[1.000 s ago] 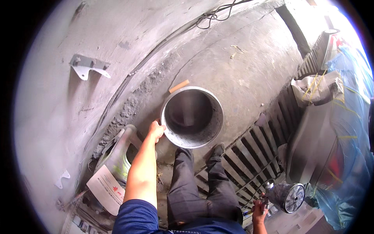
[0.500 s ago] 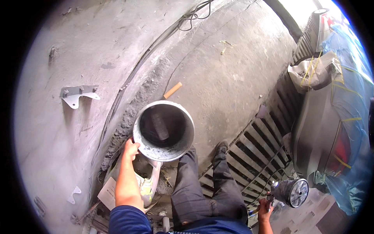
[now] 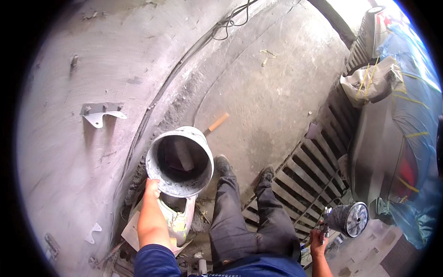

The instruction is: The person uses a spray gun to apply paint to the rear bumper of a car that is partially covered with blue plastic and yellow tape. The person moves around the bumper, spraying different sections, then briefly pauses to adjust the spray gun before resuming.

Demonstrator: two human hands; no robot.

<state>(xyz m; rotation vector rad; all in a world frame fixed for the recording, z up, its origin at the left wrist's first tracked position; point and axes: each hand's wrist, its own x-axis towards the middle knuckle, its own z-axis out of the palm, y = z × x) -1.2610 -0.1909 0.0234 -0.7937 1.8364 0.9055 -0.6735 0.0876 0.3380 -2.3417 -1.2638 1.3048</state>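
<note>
My left hand (image 3: 153, 185) grips the near left rim of a grey-white bucket (image 3: 197, 134). Its mouth tilts toward me, and the dark inside shows a long grey shape I cannot make out. An orange-brown stick (image 3: 217, 122) juts out past the far side of the bucket; whether it touches is hidden. In my right hand (image 3: 318, 241), low on the right, is a spray gun (image 3: 326, 227) with a dark, paint-smeared round cup (image 3: 345, 219). Partly beneath the bucket stands a pale curved piece (image 3: 180, 224) with yellow-green smears.
A slatted floor grate (image 3: 295, 177) runs along my right side. Beyond it stands a car (image 3: 376, 152) partly covered in blue film (image 3: 422, 124) and yellow tape. To the left, a metal bracket (image 3: 104, 113) sticks out of the grey wall. Cables (image 3: 226, 23) follow its base.
The bucket has moved left and slightly nearer, tipping so more of its outer far side shows. The stick appears farther right. My right hand keeps the spray gun at about the same place.
</note>
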